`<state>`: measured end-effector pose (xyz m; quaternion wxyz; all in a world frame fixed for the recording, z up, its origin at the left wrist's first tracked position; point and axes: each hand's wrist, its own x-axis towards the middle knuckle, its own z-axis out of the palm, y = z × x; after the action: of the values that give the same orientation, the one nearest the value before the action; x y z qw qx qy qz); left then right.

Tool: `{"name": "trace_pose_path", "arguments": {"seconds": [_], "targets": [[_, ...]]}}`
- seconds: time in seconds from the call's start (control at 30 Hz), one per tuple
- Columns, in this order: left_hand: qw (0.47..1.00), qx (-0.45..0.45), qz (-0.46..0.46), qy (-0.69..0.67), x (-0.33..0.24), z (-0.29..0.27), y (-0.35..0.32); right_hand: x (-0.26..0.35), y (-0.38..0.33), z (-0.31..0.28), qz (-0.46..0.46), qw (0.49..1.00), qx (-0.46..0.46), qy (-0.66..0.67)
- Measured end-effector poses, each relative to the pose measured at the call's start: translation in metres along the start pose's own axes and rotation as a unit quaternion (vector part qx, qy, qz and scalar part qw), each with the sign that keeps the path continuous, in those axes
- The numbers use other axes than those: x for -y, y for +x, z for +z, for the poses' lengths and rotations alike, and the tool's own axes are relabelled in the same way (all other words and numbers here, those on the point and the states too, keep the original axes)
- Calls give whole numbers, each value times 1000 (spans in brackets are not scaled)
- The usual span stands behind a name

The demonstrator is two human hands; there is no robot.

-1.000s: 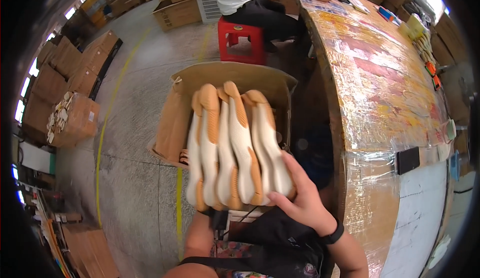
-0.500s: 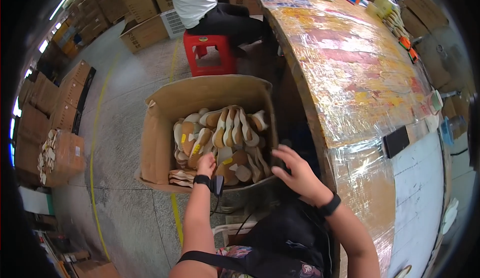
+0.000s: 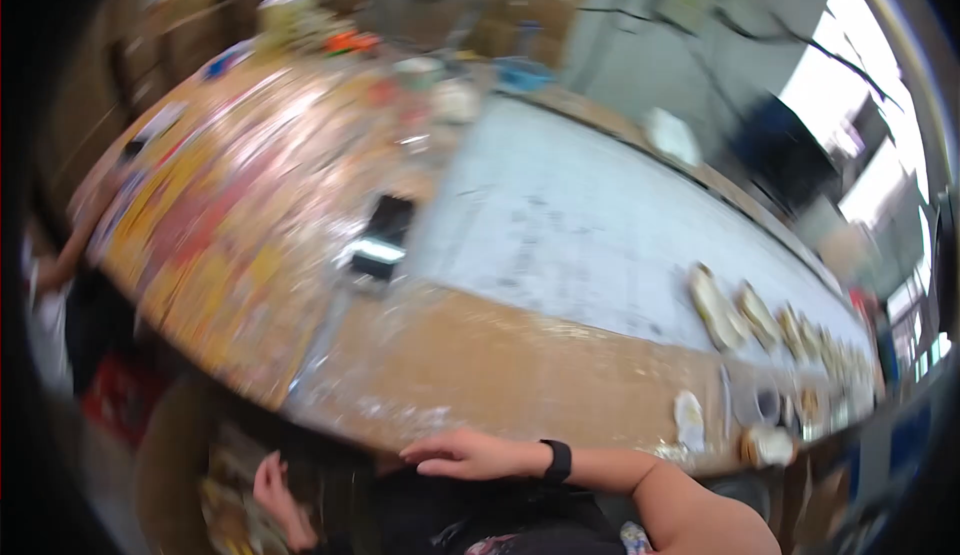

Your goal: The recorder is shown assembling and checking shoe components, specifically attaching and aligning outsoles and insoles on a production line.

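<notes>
Head view: the person's left hand (image 3: pixel 283 503) hangs over the open carton (image 3: pixel 168 460), fingers slightly curled and loosely parted, bare as far as I can see. Their right hand (image 3: pixel 465 452) holds nothing either; its fingers stretch out nearly straight, just by the near edge of the worktable (image 3: pixel 480 355), and I can't tell whether they touch it. A dark band (image 3: pixel 557 461) circles that wrist.

Half a second ago the left hand was down among the insoles (image 3: pixel 228 515) and the right one hovered at the carton's side; now both are clear of the pile. The whole scene has swung round, so the carton sits at lower left and the table fills the middle. The insoles lie inside the carton, dim and smeared, their number and order impossible to read.

Farther out, a black flat object (image 3: pixel 384 238) rests on the table, and a row of pale shoe-shaped pieces (image 3: pixel 716 310) has come into sight at the right, its far end blurring together. Off to the left, a co-worker's arm (image 3: pixel 88 223) reaches onto the table, the body mostly cut off by the dark rim, the red stool (image 3: pixel 122 397) only a murky patch.
</notes>
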<state>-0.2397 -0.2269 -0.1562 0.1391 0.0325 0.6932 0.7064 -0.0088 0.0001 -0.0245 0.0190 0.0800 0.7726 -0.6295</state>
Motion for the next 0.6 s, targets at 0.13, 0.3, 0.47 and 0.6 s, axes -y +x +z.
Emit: {"name": "trace_pose_path", "arguments": {"seconds": [0.13, 0.3, 0.47, 0.6], "targets": [[980, 105, 121, 117, -81, 103, -36, -4, -49, -49, 29, 983, -178, 27], [929, 292, 209, 90, -92, 156, -70, -34, -137, -146, 4, 835, -526, 162], [871, 388, 273, 130, -83, 200, -100, -131, -350, -292, 108, 450, -884, -58], [852, 365, 328, 182, -82, 210, -104, -157, -374, -304, 517, 174, -832, -101]]}}
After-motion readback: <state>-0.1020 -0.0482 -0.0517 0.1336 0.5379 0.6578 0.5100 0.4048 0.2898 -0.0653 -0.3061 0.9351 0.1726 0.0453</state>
